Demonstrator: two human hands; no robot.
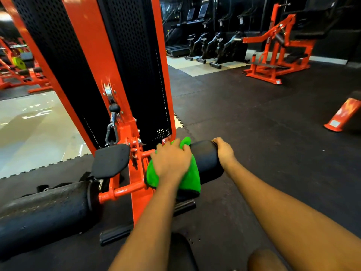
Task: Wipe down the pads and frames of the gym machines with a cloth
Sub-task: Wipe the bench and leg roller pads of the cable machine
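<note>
Obs. 1: Our left hand (172, 161) lies palm-down on the green cloth (192, 178), fingers spread and following the curve beneath them. They press the cloth and do not pinch it.

Obs. 2: The cloth is draped over the inner end of the black roller pad (205, 160), just beside the orange frame (91, 45) of the machine. Its lower edge hangs down the near side of the pad.

Obs. 3: Our right hand (224, 151) grips the outer end of the same roller pad. The fingers curl over the far edge, so we cannot see their tips. A bare stretch of pad shows between the two hands.

Obs. 4: A second roller pad (45, 214), also black, sticks out on the other side of the frame, with a scuffed, dull surface. Above it sits a small flat black pad (111, 160).

Obs. 5: A pulley (108, 92) is mounted on the frame, with a ball stop and a clip (111, 132) hanging below it. Black perforated panels (58, 55) flank the orange upright.

Obs. 6: The floor (263, 133) is dark interlocking rubber matting. Well apart from us, at the back, stand another orange machine (273, 55) and a row of black exercise bikes (214, 45).
</note>
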